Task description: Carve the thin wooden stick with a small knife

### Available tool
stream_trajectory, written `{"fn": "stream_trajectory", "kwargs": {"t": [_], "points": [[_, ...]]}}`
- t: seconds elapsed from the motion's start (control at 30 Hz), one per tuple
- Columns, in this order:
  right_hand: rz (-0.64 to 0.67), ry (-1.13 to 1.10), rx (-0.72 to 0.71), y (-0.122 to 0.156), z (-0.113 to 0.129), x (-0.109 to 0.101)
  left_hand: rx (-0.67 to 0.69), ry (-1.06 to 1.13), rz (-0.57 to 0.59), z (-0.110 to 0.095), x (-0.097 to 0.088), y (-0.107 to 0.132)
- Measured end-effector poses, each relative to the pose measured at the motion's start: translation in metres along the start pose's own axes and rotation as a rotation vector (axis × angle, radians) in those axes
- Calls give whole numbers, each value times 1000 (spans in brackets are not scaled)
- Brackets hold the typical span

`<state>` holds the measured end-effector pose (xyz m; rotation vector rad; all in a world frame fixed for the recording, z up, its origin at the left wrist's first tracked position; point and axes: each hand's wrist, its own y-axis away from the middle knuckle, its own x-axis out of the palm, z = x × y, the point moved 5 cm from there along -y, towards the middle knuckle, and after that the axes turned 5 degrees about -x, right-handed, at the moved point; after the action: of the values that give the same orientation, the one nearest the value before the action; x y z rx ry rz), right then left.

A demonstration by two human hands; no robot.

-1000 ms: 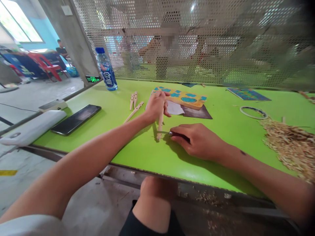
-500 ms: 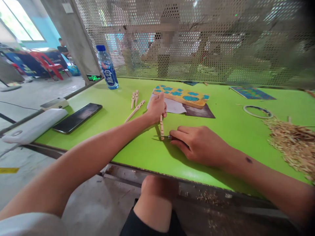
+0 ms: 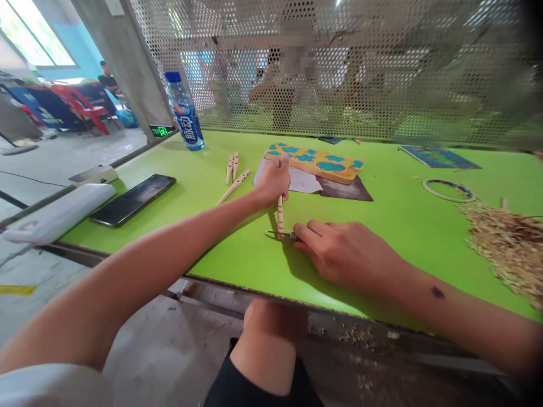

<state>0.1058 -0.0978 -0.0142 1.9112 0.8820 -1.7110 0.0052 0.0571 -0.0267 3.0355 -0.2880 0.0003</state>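
My left hand point(image 3: 274, 178) is closed around the upper part of a slim notched wooden stick point(image 3: 280, 213), whose lower end points toward me. In my right hand point(image 3: 345, 249) is a carving knife point(image 3: 275, 233); its thin blade lies across the stick's near end and its handle is mostly hidden by my fingers. Left of my left hand, several similar carved wooden sticks point(image 3: 235, 185) rest on the green table point(image 3: 241, 249). Just beyond that hand lies a yellow wooden block with blue patches point(image 3: 316, 161), on top of white paper point(image 3: 303, 182) and a dark brown sheet point(image 3: 350, 191).
A heap of wood shavings point(image 3: 504, 243) and a ring point(image 3: 449, 190) are at the right. On the left are a phone point(image 3: 133, 200), a white case-like object point(image 3: 63, 212) and a drink bottle point(image 3: 185, 116). A perforated metal screen point(image 3: 237, 73) stands along the table's back; a person sits behind it.
The view has shifted slightly. My left hand keeps its grip on the stick, and the knife blade stays at the stick's near end, now showing a little more of its flat side.
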Motion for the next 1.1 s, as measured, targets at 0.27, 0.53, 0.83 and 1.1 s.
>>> {"fn": "stream_trajectory", "kwargs": {"t": [0.27, 0.53, 0.83, 1.1], "points": [[-10, -267, 10, 3, -14, -5, 108, -1, 94, -5, 4, -1], [-133, -381, -7, 2, -31, -4, 116, -14, 130, -1, 7, -2], [-121, -97, -81, -3, -13, 3, 77, -71, 72, 5, 4, -7], [-100, 15, -82, -1, -3, 4, -29, -13, 79, 9, 4, -5]]}}
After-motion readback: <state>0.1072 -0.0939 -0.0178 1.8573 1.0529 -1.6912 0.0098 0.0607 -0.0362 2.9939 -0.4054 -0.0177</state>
